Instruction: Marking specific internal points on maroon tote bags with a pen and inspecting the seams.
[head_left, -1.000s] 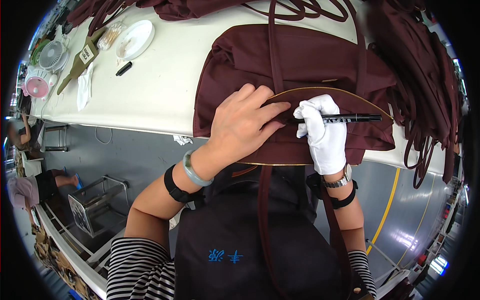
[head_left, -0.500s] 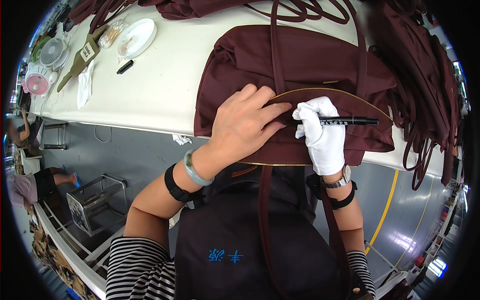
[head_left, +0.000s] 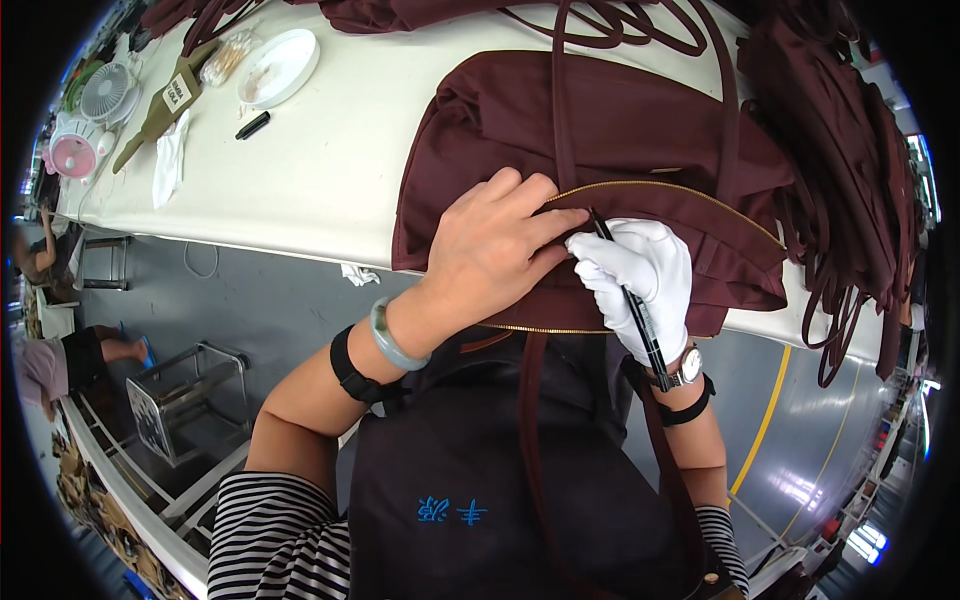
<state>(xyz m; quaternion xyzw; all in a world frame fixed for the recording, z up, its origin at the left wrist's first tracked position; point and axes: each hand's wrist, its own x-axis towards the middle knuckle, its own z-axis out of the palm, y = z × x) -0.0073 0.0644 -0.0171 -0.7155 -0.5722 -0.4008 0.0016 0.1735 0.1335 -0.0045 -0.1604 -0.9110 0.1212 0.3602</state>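
My left hand (head_left: 485,245), bare, grips the opened front of a maroon bag (head_left: 480,120) beside its gold zipper (head_left: 680,186), with thumb and index finger on the fabric. My right hand (head_left: 640,270), in a white glove, is closed on a black marker (head_left: 648,335), which slants from near my left index fingertip down toward my right wrist. The bag lies at the table's front edge. A strap hangs down over a dark apron (head_left: 440,450).
The white table (head_left: 250,180) holds a dish (head_left: 290,60), cap (head_left: 253,125), cloth (head_left: 168,155), olive piece (head_left: 140,135), packet (head_left: 222,62) and fans (head_left: 76,150). More maroon bags (head_left: 840,170) are piled right. A metal stool (head_left: 185,400) and two other people (head_left: 85,365) are left.
The marker has swung from lying horizontal to a steep slant, its upper end near my left index finger. My right hand has turned and shifted slightly down. My left hand stays in place.
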